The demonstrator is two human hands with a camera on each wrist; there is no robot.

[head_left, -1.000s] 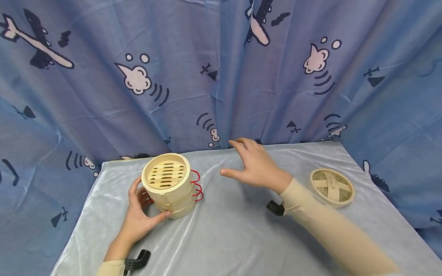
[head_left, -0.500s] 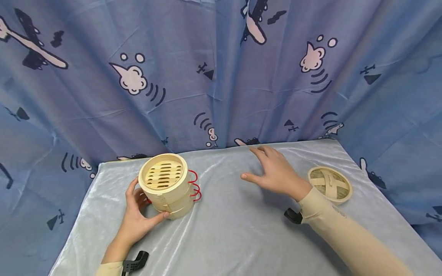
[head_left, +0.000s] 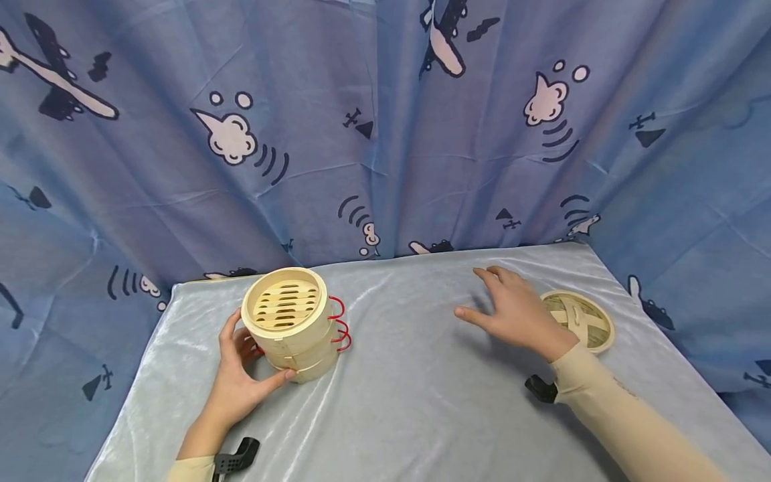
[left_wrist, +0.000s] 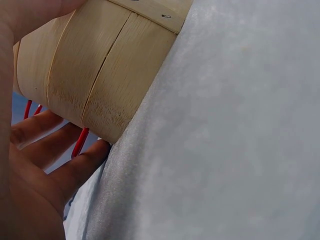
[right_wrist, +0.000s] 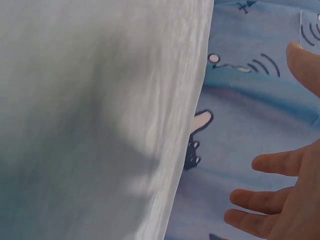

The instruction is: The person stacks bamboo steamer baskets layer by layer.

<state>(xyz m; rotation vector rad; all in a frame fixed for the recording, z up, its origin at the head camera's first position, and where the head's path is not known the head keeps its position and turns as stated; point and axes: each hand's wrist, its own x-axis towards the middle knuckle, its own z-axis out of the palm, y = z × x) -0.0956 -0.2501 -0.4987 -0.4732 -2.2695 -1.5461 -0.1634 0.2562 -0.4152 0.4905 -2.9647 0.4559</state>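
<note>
A stack of round bamboo steamer baskets (head_left: 301,345) stands on the left part of the table, its slatted inner base (head_left: 288,304) showing from above and red loop handles (head_left: 338,308) on its side. My left hand (head_left: 236,385) grips the stack low down, thumb at the front and fingers round the left side. In the left wrist view the fingers (left_wrist: 82,170) curl beside the bamboo wall (left_wrist: 95,75), near a red loop. My right hand (head_left: 521,314) hovers above the table with fingers spread, holding nothing. Behind it lies the round bamboo lid (head_left: 596,331), partly covered by that hand.
Pale grey velvety cloth covers the table (head_left: 409,402). A blue curtain (head_left: 337,134) with airplane prints hangs along the back and sides. Each wrist carries a black camera mount, such as the one on the right wrist (head_left: 541,388).
My right hand has moved away from the steamer, rightward toward the lid, fingers still spread. The left hand and the steamer stack have stayed in place; the head view shifted slightly.
</note>
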